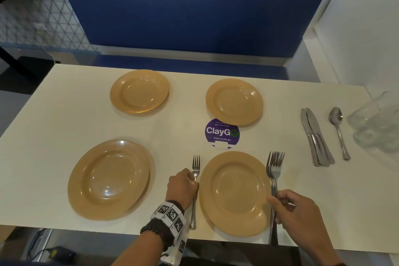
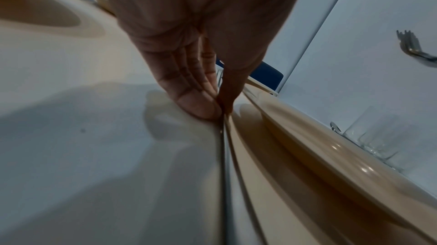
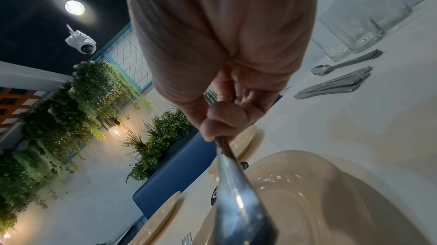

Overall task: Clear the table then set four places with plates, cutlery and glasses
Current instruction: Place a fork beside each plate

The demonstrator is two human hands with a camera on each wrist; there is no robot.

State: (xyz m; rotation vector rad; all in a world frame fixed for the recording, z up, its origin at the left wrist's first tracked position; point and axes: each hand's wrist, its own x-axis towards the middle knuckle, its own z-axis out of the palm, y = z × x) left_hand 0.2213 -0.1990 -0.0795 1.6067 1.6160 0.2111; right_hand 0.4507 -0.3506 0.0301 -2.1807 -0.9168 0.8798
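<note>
From the head view, the left hand (image 1: 182, 185) rests on the surface (image 1: 64, 119) with its fingers closed around the stem of a single fork (image 1: 195, 181), which lies flat just left of the near right plate (image 1: 234, 192), prongs pointing to the far side. The right hand (image 1: 302, 214) grips a bundle of forks (image 1: 274, 170) by the handles, with their prongs raised over the right rim of that same plate. Three more tan plates sit on the pale, smooth surface: near left (image 1: 109, 179), far left (image 1: 140, 92) and far right (image 1: 234, 101). A round purple sticker (image 1: 222, 134) lies between the two right plates. Further right lie a stack of knives (image 1: 316, 136), a spoon (image 1: 338, 129) and a cluster of clear glasses (image 1: 375, 121), blurred at the frame edge. A blue padded bench (image 1: 190, 17) stands beyond the far edge.

In the left wrist view, the fingertips (image 2: 201, 107) press on the thin metal stem, which runs along the surface beside the glossy plate rim (image 2: 331, 148).

In the right wrist view, the thumb and curled fingers (image 3: 222, 118) clamp the shiny fork handles (image 3: 236, 193); it looks like three or so, though the stack hides the count. Behind are hanging green plants (image 3: 78, 103) and a white ceiling camera (image 3: 81, 42).
</note>
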